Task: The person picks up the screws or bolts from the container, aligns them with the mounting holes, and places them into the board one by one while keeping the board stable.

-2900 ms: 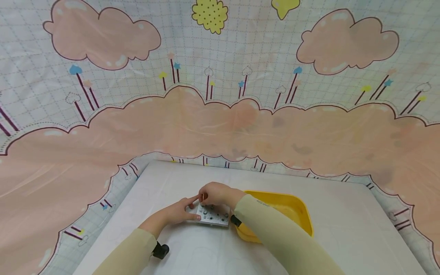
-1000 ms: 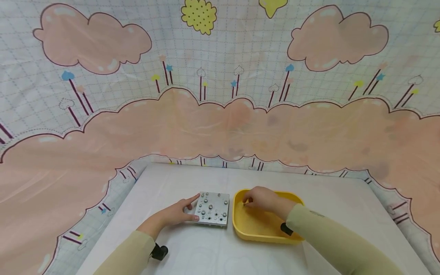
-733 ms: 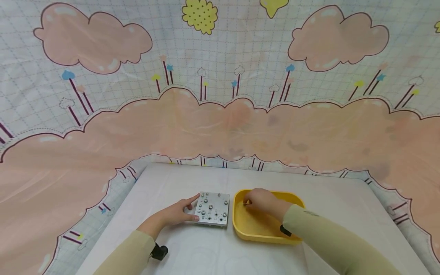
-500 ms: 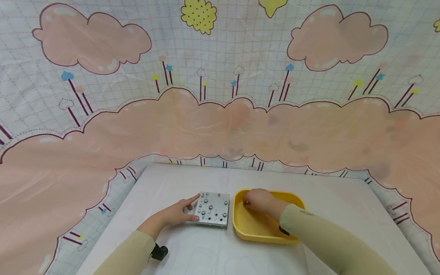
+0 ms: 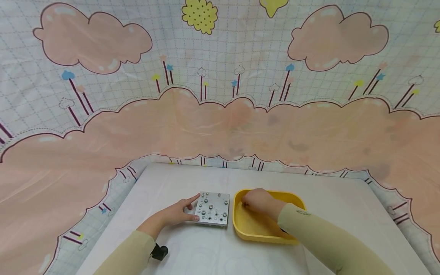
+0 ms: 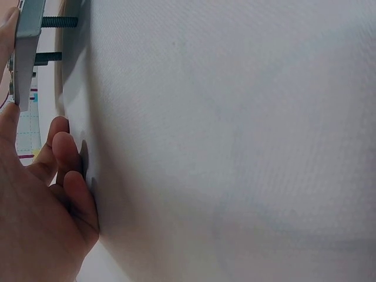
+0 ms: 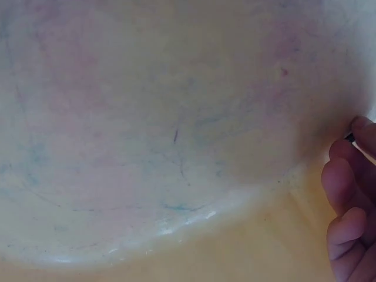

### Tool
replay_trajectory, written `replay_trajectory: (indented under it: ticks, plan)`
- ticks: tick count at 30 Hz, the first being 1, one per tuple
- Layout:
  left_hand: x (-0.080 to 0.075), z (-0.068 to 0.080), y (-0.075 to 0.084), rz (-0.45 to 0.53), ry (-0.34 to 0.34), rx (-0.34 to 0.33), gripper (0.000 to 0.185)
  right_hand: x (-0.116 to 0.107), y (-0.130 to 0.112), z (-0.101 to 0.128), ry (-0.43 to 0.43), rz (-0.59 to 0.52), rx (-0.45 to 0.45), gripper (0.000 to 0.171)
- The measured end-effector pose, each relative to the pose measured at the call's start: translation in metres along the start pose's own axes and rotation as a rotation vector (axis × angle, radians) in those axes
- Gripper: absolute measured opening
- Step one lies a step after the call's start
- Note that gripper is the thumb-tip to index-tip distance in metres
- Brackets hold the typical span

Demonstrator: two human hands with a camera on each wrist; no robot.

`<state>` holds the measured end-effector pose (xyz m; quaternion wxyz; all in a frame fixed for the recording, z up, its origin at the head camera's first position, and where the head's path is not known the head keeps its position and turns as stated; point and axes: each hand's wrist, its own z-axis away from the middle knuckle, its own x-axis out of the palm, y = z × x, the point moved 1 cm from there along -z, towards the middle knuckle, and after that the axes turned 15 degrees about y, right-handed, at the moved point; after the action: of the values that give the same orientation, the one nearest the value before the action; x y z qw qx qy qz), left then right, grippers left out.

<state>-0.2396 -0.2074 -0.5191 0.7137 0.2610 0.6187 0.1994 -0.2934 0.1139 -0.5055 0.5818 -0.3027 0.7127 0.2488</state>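
Note:
On the white table lies a square silver metal plate (image 5: pixel 212 209) with several screws and holes on its top. Threaded screw ends (image 6: pixel 59 22) stick out below it in the left wrist view. My left hand (image 5: pixel 176 212) rests at its left edge, index finger and thumb stretched out to touch it near two corners, the other fingers bent under. My right hand (image 5: pixel 260 201) is inside the yellow tray (image 5: pixel 266 239), at its left end. Thumb and index finger pinch a small dark screw (image 7: pixel 351 137), mostly hidden by the fingertips.
The tray stands just right of the plate, a narrow gap between them. A white cloth covers the table (image 5: pixel 192 252). Behind hangs a patterned curtain (image 5: pixel 220 130) with clouds. The tray's floor (image 7: pixel 176 117) looks scuffed and stained.
My right hand has gone from the plate's far left corner to the tray, then turned slightly there with fingers drawn in. My left hand has stayed at the plate.

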Motion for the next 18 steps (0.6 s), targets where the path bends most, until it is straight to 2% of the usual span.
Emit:
replay_trajectory:
  ticks: [5,11,18]
  plan:
    - [0.0,-0.001,-0.002,0.003,0.002,-0.004,0.094,0.0,0.0,-0.001,-0.035,-0.013,0.008,0.009]
    - [0.001,-0.001,-0.001,-0.003,0.005,-0.016,0.094,-0.002,-0.002,-0.003,-0.115,-0.071,0.047,0.013]
    - [0.0,0.0,0.001,-0.002,0.008,-0.015,0.094,-0.012,-0.002,-0.001,-0.106,-0.16,0.134,0.015]
